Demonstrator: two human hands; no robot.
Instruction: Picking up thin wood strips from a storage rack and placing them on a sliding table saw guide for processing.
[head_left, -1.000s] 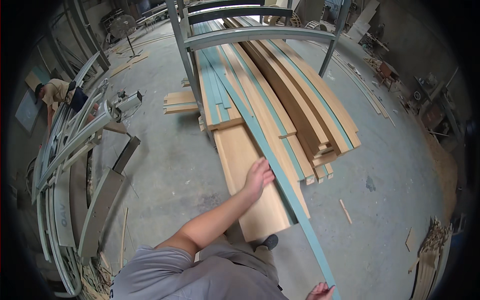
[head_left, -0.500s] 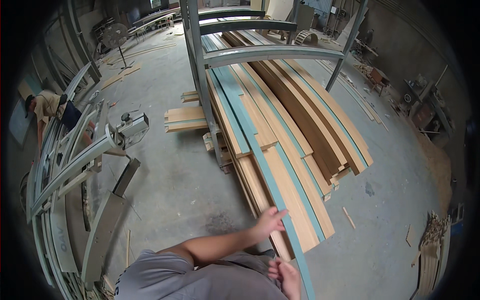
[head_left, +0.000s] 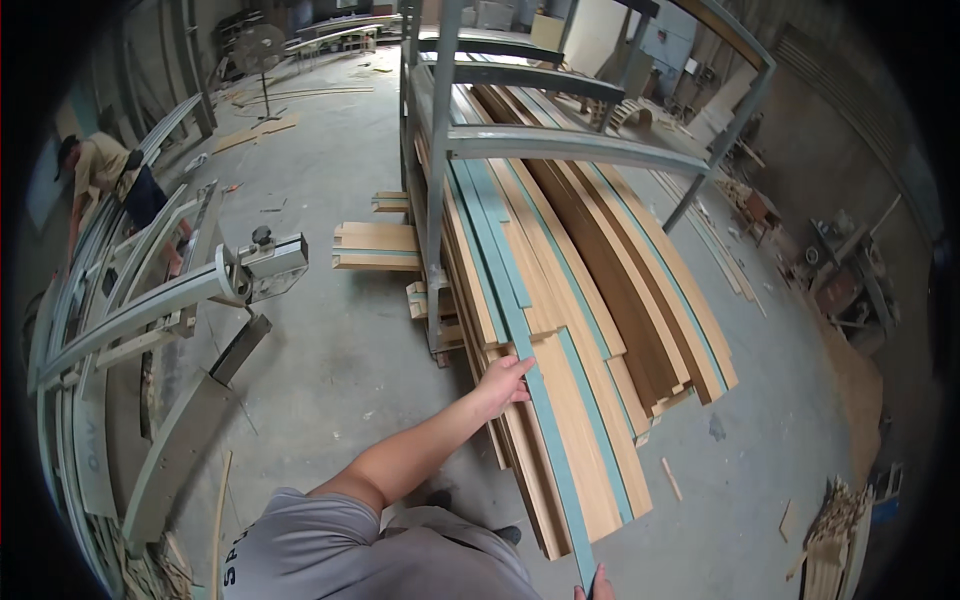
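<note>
A long, narrow teal strip (head_left: 552, 440) lies lengthwise over a stack of pale wood boards (head_left: 580, 470), some with teal bands. My left hand (head_left: 503, 388) is closed on the strip's left edge about midway along its near stretch, fingers wrapped and thumb on top. At the lower edge of the picture my right hand (head_left: 601, 586) pinches the strip near its close end, past the ends of the boards. Only the fingertips and part of that hand show. Beyond my left hand, the strip runs beside other teal pieces (head_left: 487, 215) on the stack.
A grey metal rack (head_left: 575, 143) frames the stack's far part. Left stands a machine with a metal arm (head_left: 150, 320); a co-worker (head_left: 110, 170) bends over long profiles beyond it. Short boards (head_left: 376, 245) jut from the rack's left. Scrap wood (head_left: 835, 530) is heaped at lower right.
My left hand has moved farther away along the strip. My right hand has dropped toward the lower edge and now pinches the strip. The whole view has shifted.
</note>
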